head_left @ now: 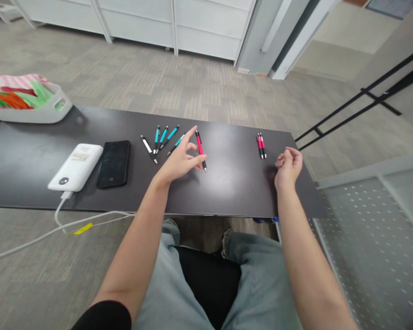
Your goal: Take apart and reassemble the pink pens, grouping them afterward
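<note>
The left hand [181, 160] is partly closed. Its thumb and bent fingers pinch a red pen [200, 149], and the first finger sticks out straight. The red pen is near the middle of the dark worktop [234, 188]. It slants a bit, with its tip down by the worktop, and I cannot tell if the tip touches. The right hand [289, 166] is curled into a loose fist, and nothing shows in it. It sits close to the right edge of the worktop, above the surface or just on it. Two red pens [260, 145] lie side by side, just past the right hand and a little to its left. Some teal pens [163, 136] lie in a fan just to the left of the left hand, and one is partly hidden behind it. A white pen [147, 146] lies beside them. Farther left are a black phone [113, 163] and a white power bank [76, 166], side by side, and a cable [60, 211] hangs from the power bank over the front edge. A basket [51, 112] sits at the far left corner. There is a wide bare patch between the red pen and the two red pens, and more bare room between the hands and the front edge.
</note>
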### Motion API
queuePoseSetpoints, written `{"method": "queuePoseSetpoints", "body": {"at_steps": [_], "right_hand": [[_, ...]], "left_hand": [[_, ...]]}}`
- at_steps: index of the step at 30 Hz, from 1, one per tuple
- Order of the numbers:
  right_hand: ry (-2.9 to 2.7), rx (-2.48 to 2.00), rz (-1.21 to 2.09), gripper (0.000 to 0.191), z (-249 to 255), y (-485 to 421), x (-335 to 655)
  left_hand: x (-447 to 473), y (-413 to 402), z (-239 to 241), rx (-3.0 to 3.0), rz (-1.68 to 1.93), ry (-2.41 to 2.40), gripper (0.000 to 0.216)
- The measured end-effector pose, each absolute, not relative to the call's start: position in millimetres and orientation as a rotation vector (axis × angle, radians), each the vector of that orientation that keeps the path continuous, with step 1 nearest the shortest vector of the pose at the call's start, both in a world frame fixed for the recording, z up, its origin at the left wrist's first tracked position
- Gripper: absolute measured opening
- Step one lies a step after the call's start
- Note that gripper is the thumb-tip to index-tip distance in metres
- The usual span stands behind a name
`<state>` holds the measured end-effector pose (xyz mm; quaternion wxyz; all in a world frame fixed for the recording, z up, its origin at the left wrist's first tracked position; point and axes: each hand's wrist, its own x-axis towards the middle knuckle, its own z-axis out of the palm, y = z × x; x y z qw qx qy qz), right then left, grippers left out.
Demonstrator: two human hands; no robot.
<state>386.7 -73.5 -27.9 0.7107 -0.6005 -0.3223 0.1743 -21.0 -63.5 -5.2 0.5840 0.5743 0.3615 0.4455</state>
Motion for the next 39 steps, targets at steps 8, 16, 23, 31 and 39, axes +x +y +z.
{"method": "queuePoseSetpoints", "body": {"at_steps": [8,16,23,31,39], "right_hand": [[-1.086,-1.202,0.594,0.054,-33,-100,351],[-1.366,-1.154,1.073,0.069,-18,-118,298],[-1.319,-1.168,1.152,0.078,-10,-124,299],[-1.397,-1.16,1.258,0.069,-6,-133,297],[-1.187,-1.165,1.026,0.072,-5,-122,301]], "left_hand": [[20,-61,-9,1.339,1.026,0.792,0.147],[56,-57,-23,1.468,1.068,0.76,0.125],[68,-70,-6,1.502,1.041,0.996,0.125],[75,-80,-4,1.493,1.046,1.002,0.112],[65,-73,-8,1.498,1.17,1.061,0.078]]}}
